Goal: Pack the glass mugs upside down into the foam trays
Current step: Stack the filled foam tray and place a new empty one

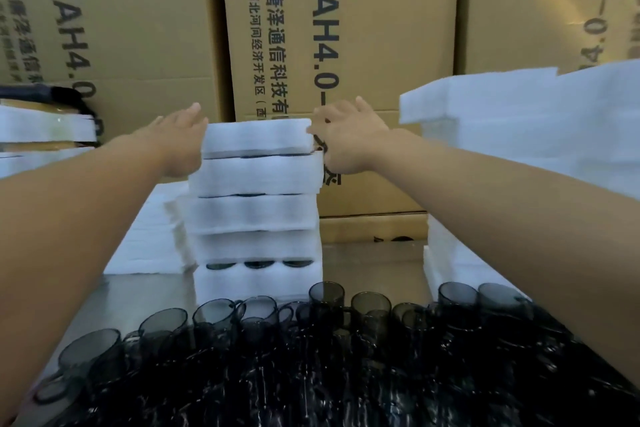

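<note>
Fingers (192, 114) of the left hand (180, 142) lie straight and together, flat against the left end of the top foam tray (256, 137). The right hand (349, 139) stands at the tray's right end with its fingers (363, 107) straight and close together and its thumb touching the near corner.

That tray tops a stack of foam trays (254, 215) standing on a shiny metal table (367, 267), in front of a wall of printed cardboard boxes (363, 28). Three dark round mug ends (259, 264) show in the gap above the lowest tray; the upper gaps show only dark slivers.

Loose smoky glass mugs (329, 322) crowd the table's near side, most upright and some tilted, reaching right up to the stack's foot.

Flat foam sheets (149, 239) lie touching the stack on its left. A taller foam pile (519, 121) stands to its right, with bare table between them. More foam (45, 128) sits at the far left edge.
</note>
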The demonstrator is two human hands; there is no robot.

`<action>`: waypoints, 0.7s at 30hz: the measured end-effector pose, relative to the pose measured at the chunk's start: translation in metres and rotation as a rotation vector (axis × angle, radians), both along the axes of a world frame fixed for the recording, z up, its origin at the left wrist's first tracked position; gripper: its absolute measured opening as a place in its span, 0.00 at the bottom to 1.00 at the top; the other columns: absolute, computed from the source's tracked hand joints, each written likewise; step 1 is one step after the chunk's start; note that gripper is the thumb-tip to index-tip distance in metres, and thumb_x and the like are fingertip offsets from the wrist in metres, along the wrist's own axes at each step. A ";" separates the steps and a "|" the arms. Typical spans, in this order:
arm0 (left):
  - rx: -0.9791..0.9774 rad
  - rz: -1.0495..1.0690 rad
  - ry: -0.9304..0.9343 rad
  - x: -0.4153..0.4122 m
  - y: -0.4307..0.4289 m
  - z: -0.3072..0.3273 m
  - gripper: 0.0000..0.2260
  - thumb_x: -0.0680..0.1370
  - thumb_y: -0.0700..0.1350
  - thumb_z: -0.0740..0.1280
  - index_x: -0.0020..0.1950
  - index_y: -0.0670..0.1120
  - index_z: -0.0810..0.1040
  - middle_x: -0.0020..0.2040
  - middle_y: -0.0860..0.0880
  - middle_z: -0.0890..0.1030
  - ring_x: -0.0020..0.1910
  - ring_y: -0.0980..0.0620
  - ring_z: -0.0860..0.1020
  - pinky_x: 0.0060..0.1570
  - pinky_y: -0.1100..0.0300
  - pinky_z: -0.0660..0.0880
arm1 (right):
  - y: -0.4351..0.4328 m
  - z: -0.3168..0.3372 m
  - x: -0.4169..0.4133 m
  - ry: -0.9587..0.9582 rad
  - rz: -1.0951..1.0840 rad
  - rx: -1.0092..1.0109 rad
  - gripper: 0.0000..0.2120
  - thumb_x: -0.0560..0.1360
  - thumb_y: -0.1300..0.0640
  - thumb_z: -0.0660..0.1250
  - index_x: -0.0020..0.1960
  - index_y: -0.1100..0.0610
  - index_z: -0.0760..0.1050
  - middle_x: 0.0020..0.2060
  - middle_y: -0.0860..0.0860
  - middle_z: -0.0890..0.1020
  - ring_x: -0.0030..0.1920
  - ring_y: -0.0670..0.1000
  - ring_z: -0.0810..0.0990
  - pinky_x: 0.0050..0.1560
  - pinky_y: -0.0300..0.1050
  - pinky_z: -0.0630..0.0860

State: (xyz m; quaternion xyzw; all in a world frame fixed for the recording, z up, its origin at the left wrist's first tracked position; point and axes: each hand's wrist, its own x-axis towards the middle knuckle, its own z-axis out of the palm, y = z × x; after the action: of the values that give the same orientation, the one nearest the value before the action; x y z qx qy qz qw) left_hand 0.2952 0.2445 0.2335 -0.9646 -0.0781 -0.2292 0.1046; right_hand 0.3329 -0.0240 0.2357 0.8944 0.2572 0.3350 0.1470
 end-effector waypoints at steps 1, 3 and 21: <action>0.001 -0.025 0.018 -0.011 -0.009 0.003 0.28 0.81 0.38 0.54 0.79 0.44 0.47 0.79 0.47 0.41 0.78 0.46 0.45 0.75 0.51 0.47 | -0.012 0.006 -0.006 -0.083 -0.061 -0.013 0.30 0.74 0.54 0.59 0.75 0.49 0.56 0.76 0.53 0.54 0.75 0.58 0.50 0.73 0.62 0.42; 0.016 -0.098 0.058 -0.036 -0.031 0.004 0.26 0.80 0.38 0.54 0.78 0.48 0.54 0.79 0.50 0.50 0.77 0.47 0.51 0.74 0.51 0.53 | -0.043 0.023 -0.015 -0.200 -0.209 0.066 0.31 0.74 0.54 0.58 0.76 0.52 0.54 0.76 0.55 0.53 0.76 0.59 0.47 0.72 0.63 0.39; -0.092 -0.499 0.139 -0.118 -0.124 -0.066 0.19 0.80 0.47 0.59 0.71 0.54 0.67 0.71 0.54 0.69 0.69 0.53 0.67 0.64 0.55 0.68 | -0.123 0.019 -0.031 -0.111 0.027 0.615 0.15 0.79 0.62 0.56 0.62 0.69 0.68 0.62 0.64 0.67 0.67 0.62 0.60 0.67 0.51 0.58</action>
State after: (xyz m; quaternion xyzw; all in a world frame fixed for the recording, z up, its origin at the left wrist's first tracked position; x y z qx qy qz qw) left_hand 0.1775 0.1207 0.1673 -0.9712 0.1593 -0.1773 0.0057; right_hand 0.3016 -0.1473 0.2549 0.8739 0.1471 0.4473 -0.1212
